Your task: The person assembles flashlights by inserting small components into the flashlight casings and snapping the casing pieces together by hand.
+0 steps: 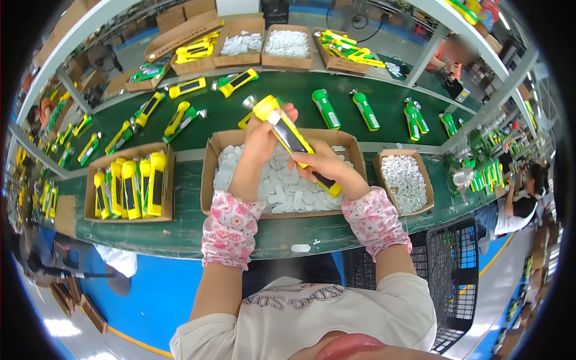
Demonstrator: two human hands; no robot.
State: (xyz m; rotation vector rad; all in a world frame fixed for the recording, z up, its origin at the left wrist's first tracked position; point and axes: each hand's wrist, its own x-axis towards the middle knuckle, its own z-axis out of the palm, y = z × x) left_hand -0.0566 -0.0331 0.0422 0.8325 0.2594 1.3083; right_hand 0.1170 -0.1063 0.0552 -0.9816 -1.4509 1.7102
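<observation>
My left hand (261, 135) is wrapped round the head end of a yellow flashlight (291, 137) with a long black panel along its side. My right hand (327, 163) grips its lower body, thumb on top and fingers partly hidden. The flashlight slants down to the right, above a cardboard box (208, 180) of flat white oval pieces (288, 191). A small white patch shows near the flashlight's head. Behind my left hand lies another flashlight (245, 122), mostly covered.
Upright yellow flashlights (129, 189) fill a box at left; a small box of shiny bits (404, 180) stands right. Beyond, green and yellow flashlights (326, 110) lie on a green belt (276, 87). Metal posts (429, 55) frame the bench. A black crate (451, 270) stands beside me.
</observation>
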